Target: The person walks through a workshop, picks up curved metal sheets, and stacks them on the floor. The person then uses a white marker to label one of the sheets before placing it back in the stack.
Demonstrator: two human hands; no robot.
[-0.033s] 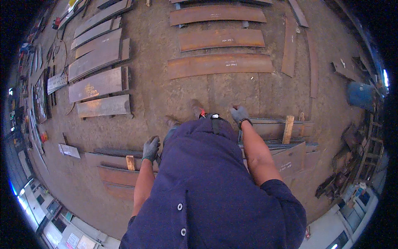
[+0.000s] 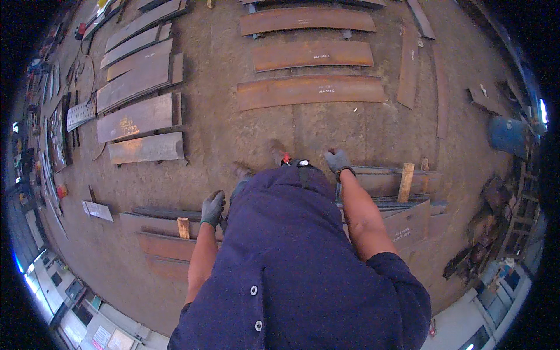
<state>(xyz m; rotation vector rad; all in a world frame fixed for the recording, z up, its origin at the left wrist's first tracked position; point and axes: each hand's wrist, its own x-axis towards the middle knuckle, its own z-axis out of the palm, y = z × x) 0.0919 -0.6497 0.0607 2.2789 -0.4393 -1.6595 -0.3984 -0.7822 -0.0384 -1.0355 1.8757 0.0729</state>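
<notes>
My left hand (image 2: 213, 208), in a grey work glove, hangs low at my left side, its fingers loosely bent and apart. No object shows in it. The nearest things to it are stacked steel plates (image 2: 165, 247) and a short wooden block (image 2: 184, 227). Held out at my right side, my right hand (image 2: 337, 161) wears a similar grey glove, fingers loosely bent with nothing visible between them. Just beside it lie more stacked steel plates (image 2: 379, 184), with an upright wooden piece (image 2: 406, 182) among them. The palms are hidden from view.
Long rusty steel plates (image 2: 309, 92) lie in rows ahead. More plates (image 2: 140, 118) lie at the left, and narrow strips (image 2: 408, 67) at the right. A blue drum (image 2: 506, 135) stands at the far right. My shoe (image 2: 276, 149) rests on the dirt floor (image 2: 213, 131).
</notes>
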